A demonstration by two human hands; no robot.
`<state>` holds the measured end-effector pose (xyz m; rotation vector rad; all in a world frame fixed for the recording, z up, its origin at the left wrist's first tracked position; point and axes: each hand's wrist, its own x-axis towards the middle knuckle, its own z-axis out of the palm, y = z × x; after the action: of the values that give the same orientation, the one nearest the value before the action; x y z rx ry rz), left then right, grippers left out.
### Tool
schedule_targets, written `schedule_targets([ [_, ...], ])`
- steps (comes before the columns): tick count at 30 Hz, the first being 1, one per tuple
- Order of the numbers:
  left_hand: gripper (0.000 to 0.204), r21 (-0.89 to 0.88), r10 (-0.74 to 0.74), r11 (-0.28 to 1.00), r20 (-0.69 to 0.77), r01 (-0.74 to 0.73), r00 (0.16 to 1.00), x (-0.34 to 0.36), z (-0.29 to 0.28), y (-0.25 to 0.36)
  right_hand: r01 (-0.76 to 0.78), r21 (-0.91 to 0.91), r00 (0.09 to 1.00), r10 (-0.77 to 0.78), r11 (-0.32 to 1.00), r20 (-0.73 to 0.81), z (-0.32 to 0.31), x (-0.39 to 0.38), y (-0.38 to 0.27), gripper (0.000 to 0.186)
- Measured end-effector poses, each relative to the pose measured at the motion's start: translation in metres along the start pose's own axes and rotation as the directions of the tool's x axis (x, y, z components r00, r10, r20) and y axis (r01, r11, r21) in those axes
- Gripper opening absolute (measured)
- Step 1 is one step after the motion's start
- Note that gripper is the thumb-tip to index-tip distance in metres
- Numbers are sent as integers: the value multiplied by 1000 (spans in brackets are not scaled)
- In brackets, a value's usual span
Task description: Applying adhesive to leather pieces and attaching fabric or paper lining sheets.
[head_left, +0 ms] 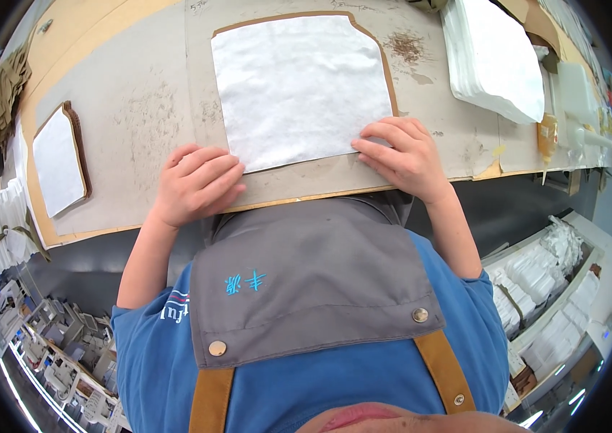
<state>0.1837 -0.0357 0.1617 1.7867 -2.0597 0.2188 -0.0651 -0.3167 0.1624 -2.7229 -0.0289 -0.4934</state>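
A stack of white sheets (495, 58) lies far right, another white piece (57, 162) far left; the white fabric square (298, 90) sits mid-table, left hand (196, 184) and right hand (401, 155) pressing its near corners with flat, open fingers

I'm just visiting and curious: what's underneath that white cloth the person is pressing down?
The white cloth lies on a brown-edged board, on the grey work surface. The left hand and right hand press its near corners. The cloth hides the board's middle.
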Motion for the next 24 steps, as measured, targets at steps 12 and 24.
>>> schedule_targets([
  [12, 85, -160, 124, 985, 437, -59, 891, 106, 45, 22, -31, -35, 999, 30, 999, -46, -5, -13, 3, 30],
  [24, 84, -230, 198, 969, 488, -94, 850, 123, 59, 29, -67, -208, 997, 71, 976, 12, -17, -46, 5, 44],
])
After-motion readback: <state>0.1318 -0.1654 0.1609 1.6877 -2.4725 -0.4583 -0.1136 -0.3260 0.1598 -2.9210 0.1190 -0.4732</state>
